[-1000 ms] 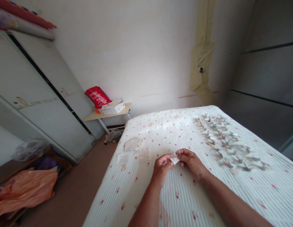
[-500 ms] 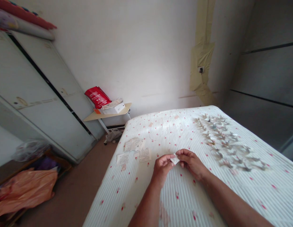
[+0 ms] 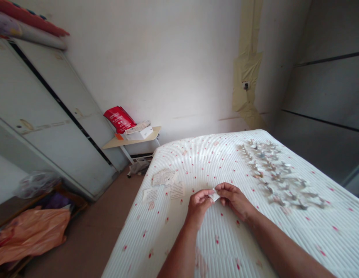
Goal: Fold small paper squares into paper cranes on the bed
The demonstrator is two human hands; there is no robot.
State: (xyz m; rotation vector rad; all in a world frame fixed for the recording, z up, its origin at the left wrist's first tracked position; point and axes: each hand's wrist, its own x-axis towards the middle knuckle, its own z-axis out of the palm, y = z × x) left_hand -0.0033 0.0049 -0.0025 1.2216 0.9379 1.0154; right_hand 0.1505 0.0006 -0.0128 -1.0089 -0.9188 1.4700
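A small folded piece of paper [image 3: 214, 196] is pinched between my two hands, just above the bed. My left hand [image 3: 199, 202] grips its left side with thumb and fingers. At its right and upper edge, the fingers of my right hand [image 3: 232, 197] are closed on it. Printed paper squares [image 3: 177, 190] lie on the bed to the left of my hands, some overlapping in a loose pile. To the right stand several rows of small folded paper figures [image 3: 279, 170], shaped like birds.
The bed [image 3: 226, 251] has a white ribbed cover with red flower spots. Beyond its far left corner, a small table [image 3: 112, 143] bears a red bag [image 3: 120, 119] and a white box [image 3: 140, 133]. Grey cabinets [image 3: 52, 116] stand left; an orange plastic bag [image 3: 34, 233] lies low at left.
Very little differs. Both hands keep their place, and the folded paper between the fingertips looks slightly shifted.
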